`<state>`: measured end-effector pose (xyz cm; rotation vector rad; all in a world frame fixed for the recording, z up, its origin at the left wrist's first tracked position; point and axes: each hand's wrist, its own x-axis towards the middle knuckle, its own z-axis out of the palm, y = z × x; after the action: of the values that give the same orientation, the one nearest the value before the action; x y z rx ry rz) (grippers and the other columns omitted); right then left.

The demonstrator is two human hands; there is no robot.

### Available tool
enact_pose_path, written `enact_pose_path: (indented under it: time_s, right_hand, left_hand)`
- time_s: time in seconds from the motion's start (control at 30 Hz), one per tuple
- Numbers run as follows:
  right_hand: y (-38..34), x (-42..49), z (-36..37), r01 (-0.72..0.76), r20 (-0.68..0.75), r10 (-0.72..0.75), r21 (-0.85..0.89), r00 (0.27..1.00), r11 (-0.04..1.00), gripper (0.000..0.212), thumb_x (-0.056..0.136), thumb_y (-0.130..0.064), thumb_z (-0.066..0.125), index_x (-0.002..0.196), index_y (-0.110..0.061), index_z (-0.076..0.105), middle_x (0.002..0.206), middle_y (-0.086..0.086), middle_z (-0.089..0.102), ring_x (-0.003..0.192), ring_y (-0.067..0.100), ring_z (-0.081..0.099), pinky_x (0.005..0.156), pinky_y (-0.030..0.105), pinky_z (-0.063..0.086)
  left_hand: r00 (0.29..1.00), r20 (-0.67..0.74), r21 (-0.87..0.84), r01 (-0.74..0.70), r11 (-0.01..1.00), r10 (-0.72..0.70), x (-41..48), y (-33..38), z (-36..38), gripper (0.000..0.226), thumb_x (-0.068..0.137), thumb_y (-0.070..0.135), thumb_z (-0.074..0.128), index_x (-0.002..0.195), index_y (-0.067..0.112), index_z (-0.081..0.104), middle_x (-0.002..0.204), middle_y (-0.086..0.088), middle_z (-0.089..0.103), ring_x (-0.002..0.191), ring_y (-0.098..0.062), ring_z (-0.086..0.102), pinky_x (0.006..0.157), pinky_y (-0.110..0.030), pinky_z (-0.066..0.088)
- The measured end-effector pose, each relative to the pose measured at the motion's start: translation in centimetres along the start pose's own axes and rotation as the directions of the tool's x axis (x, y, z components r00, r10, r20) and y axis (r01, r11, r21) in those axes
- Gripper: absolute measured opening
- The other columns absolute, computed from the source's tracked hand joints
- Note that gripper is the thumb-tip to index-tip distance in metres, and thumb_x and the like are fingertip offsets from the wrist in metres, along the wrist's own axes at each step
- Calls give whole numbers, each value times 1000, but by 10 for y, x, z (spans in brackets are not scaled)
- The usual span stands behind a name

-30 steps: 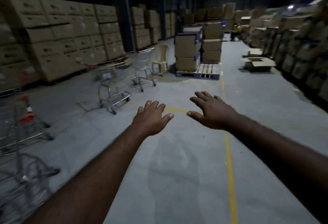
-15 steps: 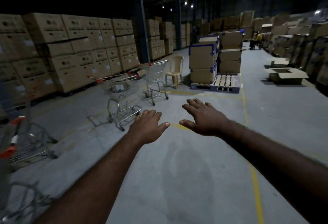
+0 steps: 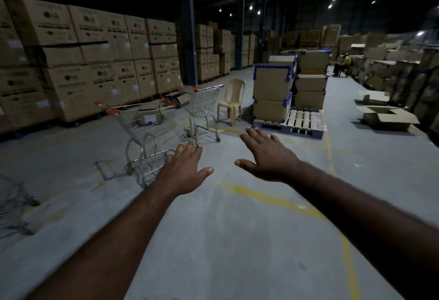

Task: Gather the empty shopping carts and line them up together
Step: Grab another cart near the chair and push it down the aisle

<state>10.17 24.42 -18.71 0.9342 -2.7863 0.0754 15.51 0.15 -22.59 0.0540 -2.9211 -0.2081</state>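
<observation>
Both grips were released and held nothing: the left grip [image 3: 184,172] and the right grip [image 3: 268,157] reached forward on straight arms, palms down, fingers extended and slightly spread, thumbs pointing toward each other across a gap. Beyond them a beige plastic chair [image 3: 231,100] stood on the grey concrete floor [image 3: 237,240]. Just left of the chair stood an empty shopping cart [image 3: 205,105] with red handle ends. Further left of the chair and nearer the camera was a second cart [image 3: 145,121], apart from the first. Right of the chair a pallet [image 3: 301,120] carried stacked cartons [image 3: 272,90] with blue corners. Behind and left of the chair rose a wall of brown boxes [image 3: 95,62]. A yellow line [image 3: 268,198] crossed the floor in front of the chair. Far left of the chair, part of a blurred third cart [image 3: 11,202] showed at the edge.
</observation>
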Motion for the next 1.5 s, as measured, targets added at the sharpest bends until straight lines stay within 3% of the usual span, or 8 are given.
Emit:
enact_pose_path:
  time_s: [0.33, 0.7, 0.87, 1.0, 1.5]
  right_hand:
    - [83, 260, 6, -34, -58, 28, -106, 998, 994, 83, 99, -64, 38, 161, -20, 5, 169, 5, -2, 155, 24, -2, 124, 54, 8]
    - [231, 508, 60, -78, -103, 69, -82, 992, 994, 85, 98, -63, 42, 161, -20, 6, 169, 5, -2, 155, 23, -5, 123, 51, 3]
    - [308, 644, 93, -54, -108, 54, 4, 993, 999, 85, 98, -63, 43, 161, -20, 6, 169, 6, -2, 155, 23, -5, 122, 47, -1]
    - [360, 750, 112, -13, -96, 13, 3, 995, 1000, 85, 98, -64, 41, 161, -20, 5, 169, 6, -2, 155, 24, -4, 123, 52, 2]
    - [487, 1091, 211, 4, -58, -5, -18, 998, 1000, 86, 97, -68, 38, 161, -20, 8, 169, 6, 1, 155, 25, -2, 124, 55, 7]
  left_hand:
    - [997, 43, 83, -73, 994, 70, 287, -88, -5, 84, 97, 63, 49, 162, 22, 13, 171, -3, -3, 156, -26, -1, 122, -50, 15]
    - [989, 3, 175, -147, 973, 149, 582, -109, 32, 86, 97, 60, 51, 163, 24, 9, 170, -3, -8, 156, -26, -6, 123, -51, 11]
    - [991, 59, 164, -128, 978, 120, 719, -117, 63, 85, 97, 61, 50, 163, 24, 11, 171, -2, -4, 157, -24, -3, 123, -50, 13]
    - [997, 41, 143, -76, 987, 71, 828, -132, 76, 85, 97, 62, 48, 162, 22, 11, 171, -3, -2, 157, -26, -1, 123, -50, 14]
    - [997, 57, 100, -66, 993, 60, 1183, -229, 157, 82, 97, 62, 49, 161, 22, 17, 171, -4, 4, 156, -25, 4, 121, -48, 18]
